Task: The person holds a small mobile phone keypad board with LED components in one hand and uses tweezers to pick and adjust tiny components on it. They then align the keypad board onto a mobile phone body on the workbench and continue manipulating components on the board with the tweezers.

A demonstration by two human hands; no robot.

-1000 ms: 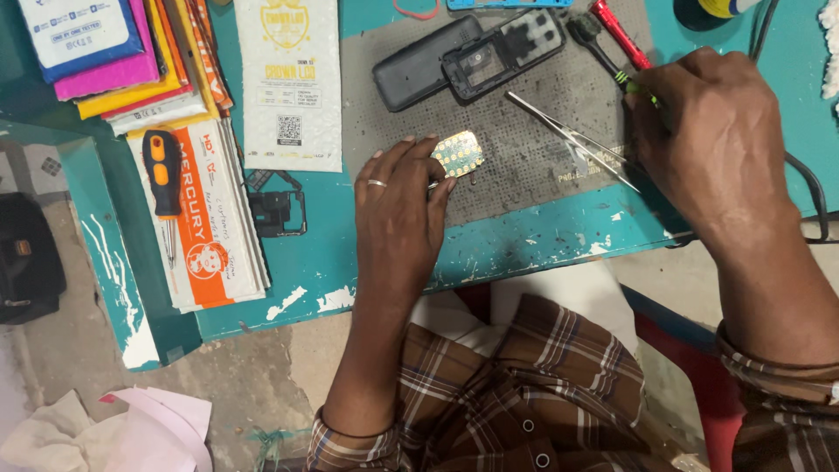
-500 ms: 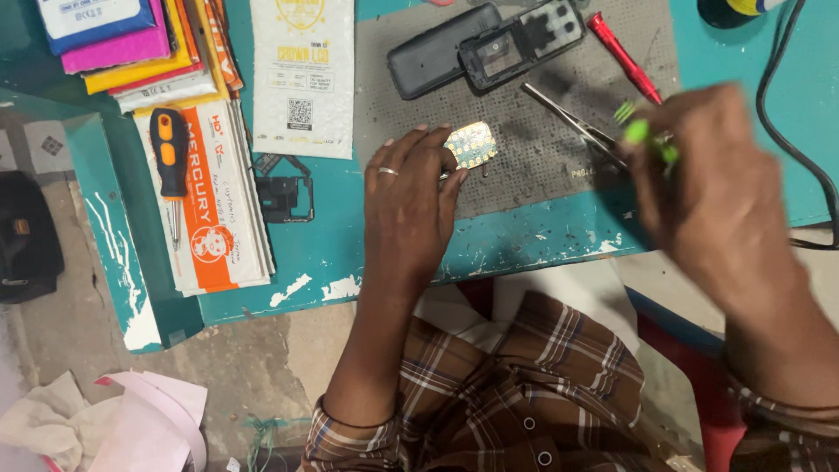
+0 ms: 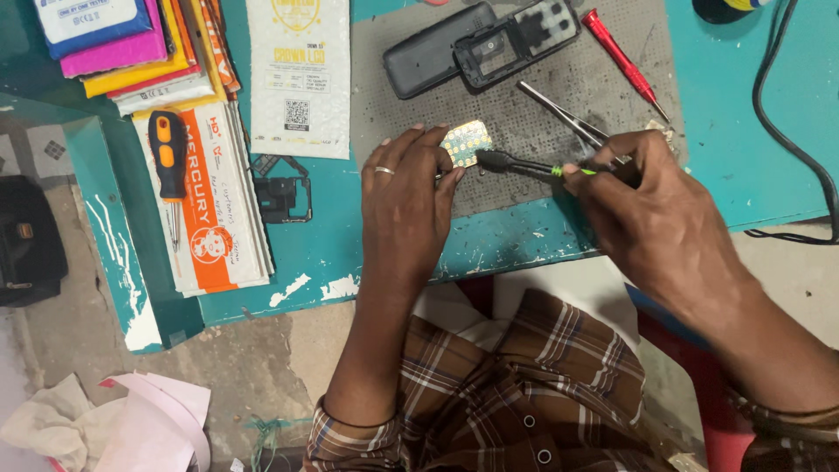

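Note:
My left hand, a ring on one finger, pinches a small gold-dotted circuit board against the grey work mat. My right hand grips a black brush with a green band, its dark tip touching the board's right edge. On the mat above lie a dark phone back cover and a black phone frame. Metal tweezers rest just above my right hand.
A red screwdriver lies at the mat's right. A black-and-orange screwdriver rests on stacked packets at left, by a white packet and a small black frame part. A black cable crosses the teal table at right. Crumpled paper lies on the floor.
My right hand has come left from the mat's right side with the brush, and its tip now meets the board. My left hand keeps hold of the board.

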